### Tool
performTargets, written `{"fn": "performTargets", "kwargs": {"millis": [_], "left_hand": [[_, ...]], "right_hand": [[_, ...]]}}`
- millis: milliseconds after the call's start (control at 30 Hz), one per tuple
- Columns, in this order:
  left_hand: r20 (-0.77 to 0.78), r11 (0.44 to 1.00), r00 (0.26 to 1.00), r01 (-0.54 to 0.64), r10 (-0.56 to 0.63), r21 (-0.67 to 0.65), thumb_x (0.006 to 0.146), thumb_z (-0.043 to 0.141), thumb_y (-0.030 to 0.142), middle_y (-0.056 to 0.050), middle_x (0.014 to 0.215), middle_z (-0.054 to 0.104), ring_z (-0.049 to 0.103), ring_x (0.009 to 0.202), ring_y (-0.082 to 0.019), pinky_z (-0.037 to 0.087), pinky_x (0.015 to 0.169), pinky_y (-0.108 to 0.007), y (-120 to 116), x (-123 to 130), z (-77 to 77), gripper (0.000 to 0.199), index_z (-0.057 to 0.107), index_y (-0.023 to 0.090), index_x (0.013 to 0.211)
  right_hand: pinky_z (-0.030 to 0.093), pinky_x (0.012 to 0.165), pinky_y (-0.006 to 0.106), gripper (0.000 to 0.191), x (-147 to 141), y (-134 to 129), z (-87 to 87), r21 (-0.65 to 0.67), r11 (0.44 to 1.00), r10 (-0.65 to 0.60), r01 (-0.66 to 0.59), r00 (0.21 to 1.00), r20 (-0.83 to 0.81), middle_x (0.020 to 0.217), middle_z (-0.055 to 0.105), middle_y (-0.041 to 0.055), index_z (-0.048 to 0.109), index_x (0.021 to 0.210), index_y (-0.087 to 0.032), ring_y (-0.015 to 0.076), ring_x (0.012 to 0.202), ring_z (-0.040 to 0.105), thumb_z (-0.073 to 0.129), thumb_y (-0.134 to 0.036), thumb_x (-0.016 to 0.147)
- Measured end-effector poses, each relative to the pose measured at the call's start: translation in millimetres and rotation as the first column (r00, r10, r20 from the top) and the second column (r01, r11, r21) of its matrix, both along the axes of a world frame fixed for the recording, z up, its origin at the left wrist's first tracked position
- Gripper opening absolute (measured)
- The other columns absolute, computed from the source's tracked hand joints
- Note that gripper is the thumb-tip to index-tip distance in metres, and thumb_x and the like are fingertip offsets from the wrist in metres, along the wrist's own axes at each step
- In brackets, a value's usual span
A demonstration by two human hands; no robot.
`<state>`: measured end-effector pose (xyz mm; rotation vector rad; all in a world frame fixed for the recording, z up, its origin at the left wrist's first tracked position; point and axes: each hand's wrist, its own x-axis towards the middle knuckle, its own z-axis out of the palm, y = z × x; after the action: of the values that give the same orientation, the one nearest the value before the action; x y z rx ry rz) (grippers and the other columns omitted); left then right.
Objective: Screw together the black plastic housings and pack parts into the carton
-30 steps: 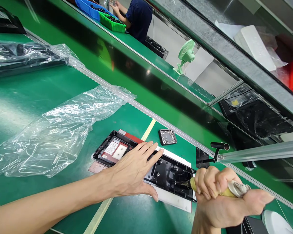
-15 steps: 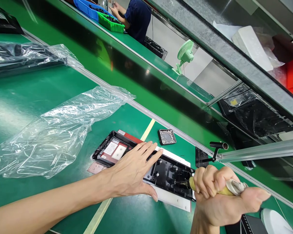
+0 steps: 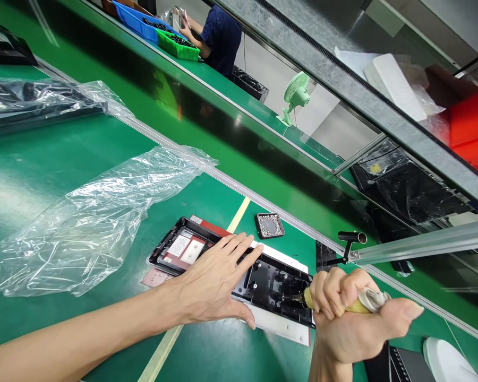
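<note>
A long black plastic housing (image 3: 269,281) lies in a white and reddish fixture (image 3: 281,323) on the green bench. My left hand (image 3: 219,281) rests flat across its middle, fingers spread. My right hand (image 3: 346,313) is wrapped round the yellow handle of a screwdriver (image 3: 308,298), probably a powered one. Its shaft points left into the right end of the housing; whether the tip touches a screw is too small to tell. White labels show through the frame-like left end of the housing. A small black tray (image 3: 270,225) of tiny metal screws sits just behind the fixture.
Clear plastic bags (image 3: 103,212) lie on the left of the bench. A metal rail (image 3: 239,183) runs behind, with a black tube on a bracket (image 3: 351,237). Across the green belt are a green fan (image 3: 296,94), blue and green bins (image 3: 177,45) and another person (image 3: 223,40).
The whole view has shifted slightly. My right hand and the screwdriver stay at the right end of the housing, and my left hand stays on it.
</note>
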<state>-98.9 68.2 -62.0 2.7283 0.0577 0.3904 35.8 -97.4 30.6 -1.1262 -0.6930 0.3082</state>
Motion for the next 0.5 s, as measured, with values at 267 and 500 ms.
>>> {"fn": "performTargets", "kwargs": {"millis": [267,500], "left_hand": [[0.026,1.0,1.0,0.001,0.0,-0.019,0.07,0.056,0.095,-0.027,0.159,0.038,0.035,0.148,-0.047,0.034,0.119,-0.062,0.1,0.9,1.9,0.125,0.031,0.011,0.159],[0.038,1.0,0.999,0.0,0.001,-0.011,0.071,0.056,0.094,-0.027,0.157,0.04,0.037,0.147,-0.047,0.033,0.119,-0.061,-0.1,1.1,0.8,0.123,0.032,0.011,0.158]], "right_hand": [[0.031,0.032,0.021,0.074,-2.6,2.4,-1.3,-0.008,1.0,-0.018,0.018,0.999,-0.031,0.043,0.036,-0.0058,0.045,0.058,-0.021,0.0092,0.035,0.033,0.032,-0.089,0.085],[0.03,0.032,0.02,0.075,-5.5,4.4,0.2,-0.021,0.998,-0.054,0.053,0.998,-0.03,0.042,0.035,-0.0062,0.043,0.058,-0.021,0.0091,0.035,0.032,0.031,-0.09,0.084]]}}
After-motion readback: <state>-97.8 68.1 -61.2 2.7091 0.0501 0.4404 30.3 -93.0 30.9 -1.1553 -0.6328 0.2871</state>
